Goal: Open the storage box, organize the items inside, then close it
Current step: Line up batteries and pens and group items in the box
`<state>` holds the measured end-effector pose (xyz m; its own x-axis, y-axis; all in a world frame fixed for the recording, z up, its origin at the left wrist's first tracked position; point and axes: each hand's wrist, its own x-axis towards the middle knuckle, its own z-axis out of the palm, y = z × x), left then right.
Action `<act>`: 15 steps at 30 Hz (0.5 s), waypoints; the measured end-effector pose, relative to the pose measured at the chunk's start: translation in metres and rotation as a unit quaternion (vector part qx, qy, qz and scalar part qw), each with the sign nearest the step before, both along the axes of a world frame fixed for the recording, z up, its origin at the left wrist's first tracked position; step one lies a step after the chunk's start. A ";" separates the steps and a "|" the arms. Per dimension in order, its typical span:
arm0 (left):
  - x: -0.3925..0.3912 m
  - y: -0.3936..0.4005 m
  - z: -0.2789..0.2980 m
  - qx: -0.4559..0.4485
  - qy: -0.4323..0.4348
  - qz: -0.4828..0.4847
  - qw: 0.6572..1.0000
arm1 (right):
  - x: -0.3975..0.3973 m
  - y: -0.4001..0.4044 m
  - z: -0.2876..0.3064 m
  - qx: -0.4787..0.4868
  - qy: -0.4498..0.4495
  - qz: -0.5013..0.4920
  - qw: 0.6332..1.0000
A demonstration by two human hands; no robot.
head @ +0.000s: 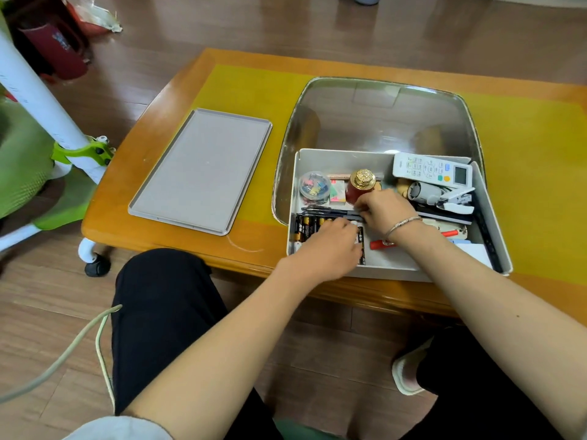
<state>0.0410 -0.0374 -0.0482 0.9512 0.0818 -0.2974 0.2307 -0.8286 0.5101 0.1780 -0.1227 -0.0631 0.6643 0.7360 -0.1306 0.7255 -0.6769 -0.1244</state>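
Note:
The white storage box stands open near the table's front edge, and both my hands are inside it. My left hand lies over a pack of batteries at the box's front left, fingers curled down on it. My right hand pinches the right end of the black pens that lie just behind the batteries. A red bottle with a gold cap stands right behind my right hand. The grey lid lies flat on the table to the left of the box.
In the box are a jar of coloured clips, sticky notes, a white remote, a stapler and a red marker. A clear plastic tray sits behind and under the box. A green-and-white wheeled frame stands left of the table.

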 end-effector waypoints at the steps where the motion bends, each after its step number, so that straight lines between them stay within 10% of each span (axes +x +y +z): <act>1: 0.002 0.002 -0.001 0.001 0.016 0.007 1.000 | 0.000 -0.001 -0.001 -0.005 -0.004 -0.002 1.000; 15: 0.013 0.018 -0.007 0.065 0.137 0.055 0.987 | -0.003 0.002 0.002 -0.011 -0.027 0.032 0.999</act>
